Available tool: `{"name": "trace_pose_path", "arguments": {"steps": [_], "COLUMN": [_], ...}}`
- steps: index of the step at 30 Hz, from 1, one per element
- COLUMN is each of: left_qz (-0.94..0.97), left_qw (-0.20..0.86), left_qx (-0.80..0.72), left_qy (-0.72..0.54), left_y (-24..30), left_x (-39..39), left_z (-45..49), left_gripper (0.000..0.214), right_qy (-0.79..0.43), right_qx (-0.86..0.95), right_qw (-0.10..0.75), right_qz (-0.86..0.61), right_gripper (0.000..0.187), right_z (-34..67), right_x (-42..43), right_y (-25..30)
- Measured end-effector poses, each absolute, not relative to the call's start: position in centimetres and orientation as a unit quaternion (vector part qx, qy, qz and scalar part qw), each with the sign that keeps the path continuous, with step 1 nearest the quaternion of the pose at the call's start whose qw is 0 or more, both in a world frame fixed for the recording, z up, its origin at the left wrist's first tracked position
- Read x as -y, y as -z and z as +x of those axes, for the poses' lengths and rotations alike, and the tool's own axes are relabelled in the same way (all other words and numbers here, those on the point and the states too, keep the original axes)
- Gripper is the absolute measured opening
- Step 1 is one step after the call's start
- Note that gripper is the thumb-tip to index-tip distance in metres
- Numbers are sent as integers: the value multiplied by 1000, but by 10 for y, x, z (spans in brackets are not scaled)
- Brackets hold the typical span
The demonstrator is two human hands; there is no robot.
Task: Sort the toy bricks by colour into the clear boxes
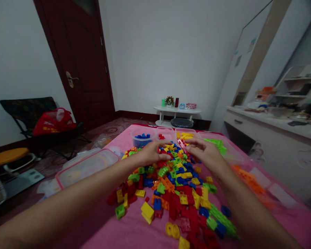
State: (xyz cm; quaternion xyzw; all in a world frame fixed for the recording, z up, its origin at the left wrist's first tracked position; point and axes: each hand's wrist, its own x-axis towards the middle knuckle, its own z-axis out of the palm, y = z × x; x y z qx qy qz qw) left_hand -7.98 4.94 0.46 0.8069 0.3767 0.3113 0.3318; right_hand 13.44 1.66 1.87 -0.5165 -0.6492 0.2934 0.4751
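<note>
A big heap of mixed toy building bricks (168,185) in red, yellow, blue, green and orange spreads over the pink cloth. Above the left part of its far side is my left hand (155,152), with thumb and fingers apart and nothing seen between them. My right hand (206,152) pinches a shiny red brick (181,144) between thumb and fingers at the heap's far right. Behind it a clear box holds yellow bricks (186,135). Beyond my left hand, a round clear tub (136,141) contains blue bricks (143,136).
Light-green bricks (217,145) lie in a clear box at right, orange bricks (250,180) nearer me. A small clear box holds red bricks (161,136). A clear lid with a pink rim (89,166) lies left. A drawer cabinet (282,138) stands right of the pink cloth (98,230).
</note>
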Motion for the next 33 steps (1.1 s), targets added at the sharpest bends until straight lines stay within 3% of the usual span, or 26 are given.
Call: {"name": "trace_pose_path", "arguments": {"steps": [8, 14, 18, 22, 26, 28, 33], "left_qz": [488, 288, 286, 333, 452, 524, 766], "left_qw": [710, 862, 832, 711, 609, 537, 414], "left_qx": [-350, -244, -311, -398, -462, -503, -391], "left_qy": [-367, -337, -358, -474, -461, -429, -298], "left_y": [16, 15, 5, -24, -51, -52, -25], "left_x": [-27, -27, -50, -105, -145, -143, -86], "left_z": [-42, -45, -44, -41, -40, -38, -24], "left_gripper": [34, 40, 22, 17, 46, 53, 30], "right_qy": [-327, -336, -275, -272, -259, -236, -204], "right_qx": [590, 662, 663, 628, 639, 675, 797], "right_qw": [527, 449, 485, 508, 490, 452, 237], "right_qz": [-517, -497, -500, -522, -533, -533, -517], "right_gripper": [36, 28, 25, 26, 26, 23, 12], "right_z": [133, 124, 127, 133, 140, 144, 155], "right_x": [-16, -14, -12, -11, -14, -15, -15], "right_y": [-17, -17, -22, -26, -27, -26, -21]}}
